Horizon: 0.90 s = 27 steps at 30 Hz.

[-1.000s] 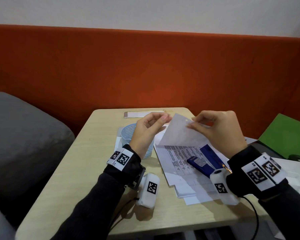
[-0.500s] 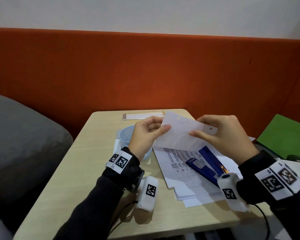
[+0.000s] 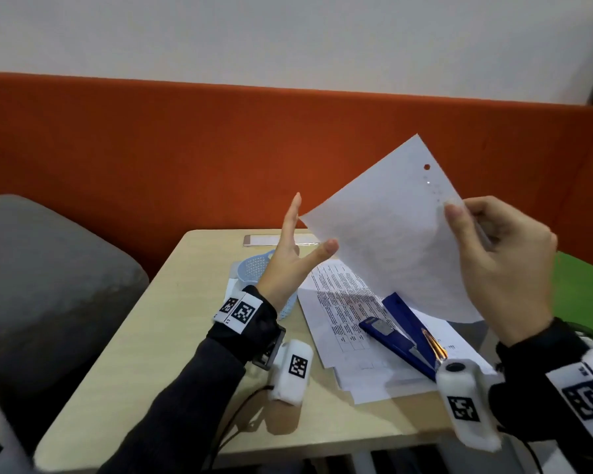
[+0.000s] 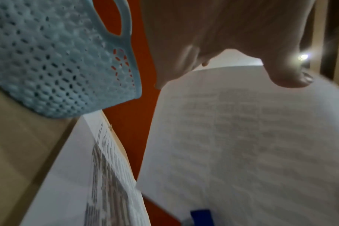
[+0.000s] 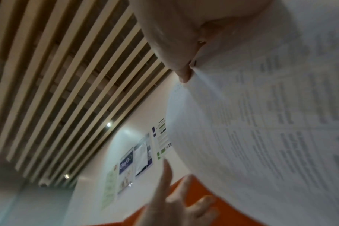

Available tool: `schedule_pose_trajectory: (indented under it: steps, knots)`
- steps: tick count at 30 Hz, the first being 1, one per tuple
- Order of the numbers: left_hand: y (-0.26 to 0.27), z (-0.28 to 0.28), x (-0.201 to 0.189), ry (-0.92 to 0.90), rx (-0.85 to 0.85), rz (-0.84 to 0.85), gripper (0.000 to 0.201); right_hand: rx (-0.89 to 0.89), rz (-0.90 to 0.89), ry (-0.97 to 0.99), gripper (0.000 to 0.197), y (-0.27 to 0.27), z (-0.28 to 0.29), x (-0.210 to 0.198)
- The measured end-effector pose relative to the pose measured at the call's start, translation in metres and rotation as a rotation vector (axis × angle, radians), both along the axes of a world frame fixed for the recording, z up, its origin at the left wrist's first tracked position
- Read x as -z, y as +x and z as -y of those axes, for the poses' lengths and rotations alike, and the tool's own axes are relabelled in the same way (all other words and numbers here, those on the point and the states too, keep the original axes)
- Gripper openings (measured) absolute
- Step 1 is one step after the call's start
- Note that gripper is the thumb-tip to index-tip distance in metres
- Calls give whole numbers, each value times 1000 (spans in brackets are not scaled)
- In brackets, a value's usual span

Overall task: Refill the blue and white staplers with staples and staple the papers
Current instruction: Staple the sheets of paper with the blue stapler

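Note:
My right hand (image 3: pixel 493 248) pinches a white sheet of paper (image 3: pixel 391 234) by its upper right edge and holds it up, tilted, above the table. Small punch holes show near that edge. My left hand (image 3: pixel 298 248) is beside the sheet's left corner with straight, spread fingers, holding nothing. The sheet (image 4: pixel 242 145) fills the left wrist view, and in the right wrist view printed text shows on the sheet (image 5: pixel 271 130). A blue stapler (image 3: pixel 404 333) lies swung wide apart on a stack of printed papers (image 3: pixel 343 313) on the table. No white stapler shows.
A light blue perforated basket (image 3: pixel 254 268) stands behind my left wrist; the basket (image 4: pixel 58 61) is close in the left wrist view. A phone-like slab (image 3: pixel 274 239) lies at the beige table's (image 3: pixel 151 336) far edge. An orange bench back (image 3: pixel 151 148), a grey cushion (image 3: pixel 48 268) and something green (image 3: pixel 582 289) surround it.
My right hand lifted the sheet higher and to the right. My left hand let go of the sheet's corner and spread its fingers.

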State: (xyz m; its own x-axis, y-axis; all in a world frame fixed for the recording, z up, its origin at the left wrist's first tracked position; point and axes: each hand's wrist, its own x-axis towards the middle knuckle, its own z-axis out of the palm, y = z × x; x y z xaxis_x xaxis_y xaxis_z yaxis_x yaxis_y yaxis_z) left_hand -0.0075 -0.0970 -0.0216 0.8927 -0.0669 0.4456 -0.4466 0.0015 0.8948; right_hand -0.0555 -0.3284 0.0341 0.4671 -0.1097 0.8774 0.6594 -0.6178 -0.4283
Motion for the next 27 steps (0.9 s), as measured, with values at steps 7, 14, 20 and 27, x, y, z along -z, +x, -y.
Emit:
schedule_pose_trajectory:
  steps: [7,14,20,27]
  knots:
    - [-16,3,3,-117,170,-237,118,-595,-535,296,29,-15,-24,12]
    - [-49,-1,-5,-241,348,-282,93,-568,-715,296,26,-11,-48,28]
    - [-63,2,-4,-299,346,-269,69,-412,-539,136,18,-11,-72,35]
    - [-74,-3,-9,-398,211,-307,52,-322,-381,-102,27,-30,-88,54]
